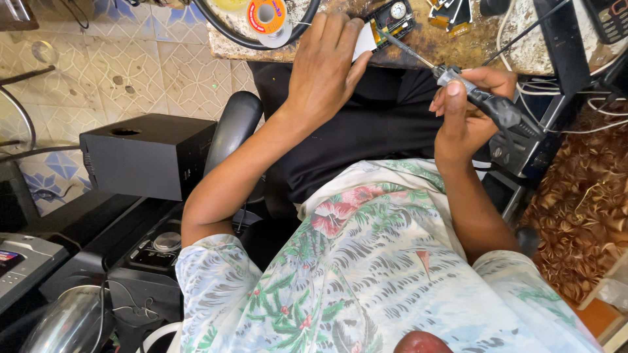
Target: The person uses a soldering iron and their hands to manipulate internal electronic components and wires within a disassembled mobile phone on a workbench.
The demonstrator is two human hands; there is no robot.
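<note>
Two hands at cluttered bench [458, 52], left hand [324, 68] fingers together pressing circuit board [391, 21], right hand [468, 104] gripping soldering iron [451, 77], solder spool [267, 14] beside

Orange round label on solder spool [266, 14]; small lit screen [8, 260] bottom left.

The left hand [324, 68] covers most of the small white piece [364, 40] under its fingers, so only a corner shows. The circuit board [392, 19] beside it is too small to make out its parts, and the soldering iron [458, 85] tip meets it at a spot too fine to judge for contact. The right hand [466, 108] hides the middle of the iron's grip. The top edge cuts off the surface [432, 49], the solder spool [267, 14] and the black ring [222, 29]. The iron's cable vanishes behind the black box [523, 147] at the right.
</note>
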